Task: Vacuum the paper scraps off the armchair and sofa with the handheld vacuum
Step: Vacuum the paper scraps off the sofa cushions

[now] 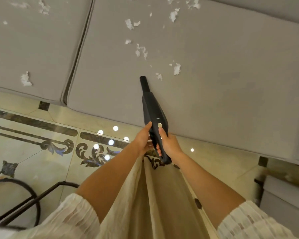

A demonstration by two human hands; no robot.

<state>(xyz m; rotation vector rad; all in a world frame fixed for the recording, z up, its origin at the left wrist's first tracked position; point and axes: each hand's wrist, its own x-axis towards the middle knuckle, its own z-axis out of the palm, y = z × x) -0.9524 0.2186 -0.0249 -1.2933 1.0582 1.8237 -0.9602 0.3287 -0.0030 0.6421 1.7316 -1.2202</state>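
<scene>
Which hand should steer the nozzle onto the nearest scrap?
Right. The right hand grips the vacuum handle, thumb by its button; the left hand only touches its side. The nearest scrap lies right of the nozzle.

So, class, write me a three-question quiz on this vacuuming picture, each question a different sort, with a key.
1. True or false: the nozzle of the vacuum points at the floor.
2. Which hand has its thumb just below the round button? A) left hand B) right hand
3. Fill in: white paper scraps lie on the grey ____.

Key: 1 false, it points along the cushion toward the scraps; 2 B; 3 cushion.
</scene>
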